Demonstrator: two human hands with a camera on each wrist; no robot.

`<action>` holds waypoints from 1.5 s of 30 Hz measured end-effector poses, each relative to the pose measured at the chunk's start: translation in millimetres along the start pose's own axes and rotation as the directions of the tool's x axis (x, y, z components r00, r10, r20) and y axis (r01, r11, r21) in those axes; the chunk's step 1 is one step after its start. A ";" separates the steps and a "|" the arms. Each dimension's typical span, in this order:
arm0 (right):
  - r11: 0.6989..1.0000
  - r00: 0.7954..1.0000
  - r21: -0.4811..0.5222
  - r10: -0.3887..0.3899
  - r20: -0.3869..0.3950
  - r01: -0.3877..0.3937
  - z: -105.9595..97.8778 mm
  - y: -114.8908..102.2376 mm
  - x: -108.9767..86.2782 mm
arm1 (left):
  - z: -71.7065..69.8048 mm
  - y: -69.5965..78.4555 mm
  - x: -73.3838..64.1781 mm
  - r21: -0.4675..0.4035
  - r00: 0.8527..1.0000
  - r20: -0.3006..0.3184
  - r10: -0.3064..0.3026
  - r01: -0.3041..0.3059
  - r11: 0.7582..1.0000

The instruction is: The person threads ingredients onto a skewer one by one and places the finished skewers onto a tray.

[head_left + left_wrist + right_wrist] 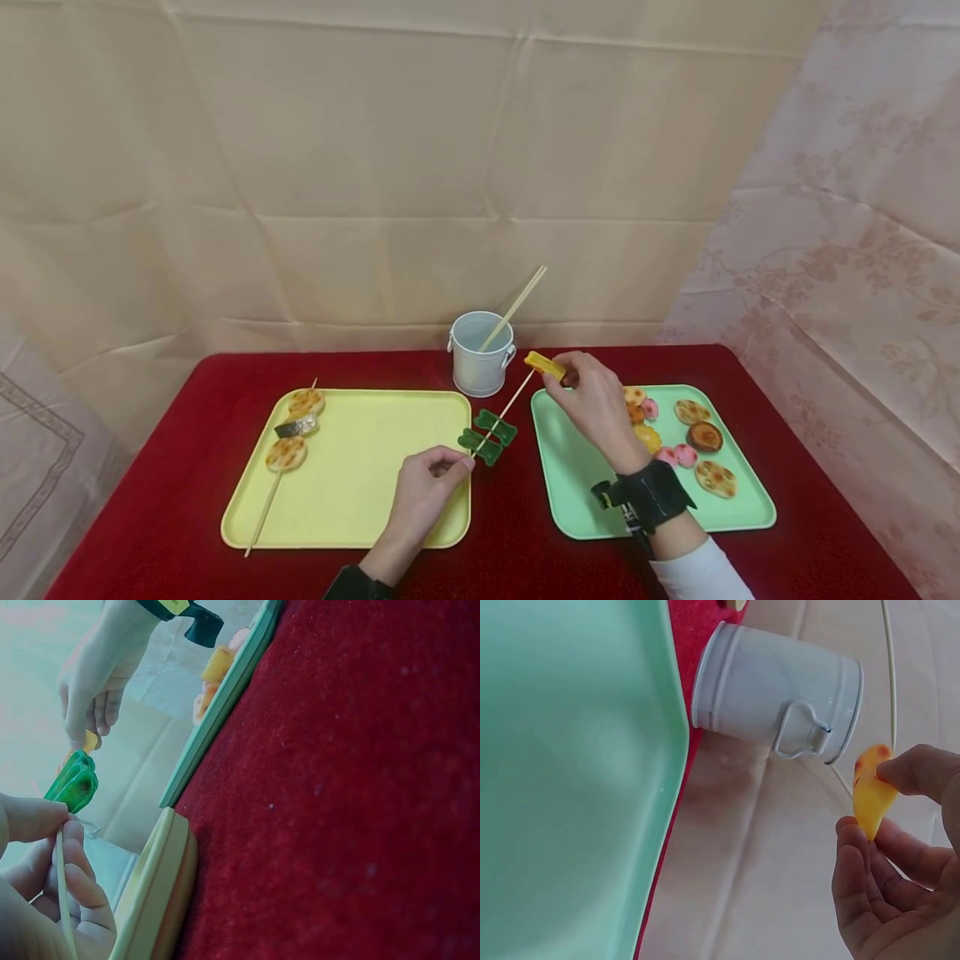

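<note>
A left hand point(426, 493) pinched a stick point(517, 394) just below its green pieces point(505, 431); farther along, above the red table point(502, 508), a right hand point(598, 406) pinched a yellow piece point(544, 365) at the tip, where straight, gentle pressure seemed best.

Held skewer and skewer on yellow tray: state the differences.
The held skewer bears green pieces; the tray skewer bears two browned rounds and a silvery piece between them. The held skewer is raised in the left hand; the tray skewer lies on the yellow tray. Both are pale sticks.
</note>
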State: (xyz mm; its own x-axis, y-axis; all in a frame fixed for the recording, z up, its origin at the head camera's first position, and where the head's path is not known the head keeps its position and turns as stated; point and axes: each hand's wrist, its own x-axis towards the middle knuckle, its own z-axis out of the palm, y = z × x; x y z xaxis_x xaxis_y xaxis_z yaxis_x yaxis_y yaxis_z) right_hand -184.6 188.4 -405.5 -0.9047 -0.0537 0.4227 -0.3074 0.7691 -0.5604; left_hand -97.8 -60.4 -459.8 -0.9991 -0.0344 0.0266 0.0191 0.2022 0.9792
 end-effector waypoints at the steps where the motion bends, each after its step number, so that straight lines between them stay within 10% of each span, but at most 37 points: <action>1: 1.000 1.000 0.000 0.004 -0.003 -0.004 0.4 -0.9 0.1 | 0.0 0.0 -0.2 0.003 1.000 0.003 0.000 0.000 1.000; 25: 0.995 0.996 0.044 -0.085 -0.032 0.086 10.3 -18.7 -10.4 | 0.9 0.5 -1.9 -0.018 1.000 -0.016 -0.014 0.014 1.000; 45: 0.977 0.989 0.197 0.062 0.135 -0.088 13.1 -20.2 -14.4 | 0.7 1.2 -1.0 -0.036 1.000 -0.022 -0.009 0.008 0.999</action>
State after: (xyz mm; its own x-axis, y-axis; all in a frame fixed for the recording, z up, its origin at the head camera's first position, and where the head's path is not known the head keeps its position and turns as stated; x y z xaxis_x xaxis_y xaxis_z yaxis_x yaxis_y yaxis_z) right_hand -169.2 165.3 -409.6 -0.9536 -0.0913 0.2870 -0.2784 0.6305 -0.7245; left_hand -96.8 -59.5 -458.8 -0.9981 -0.0573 0.0225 0.0127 0.1670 0.9859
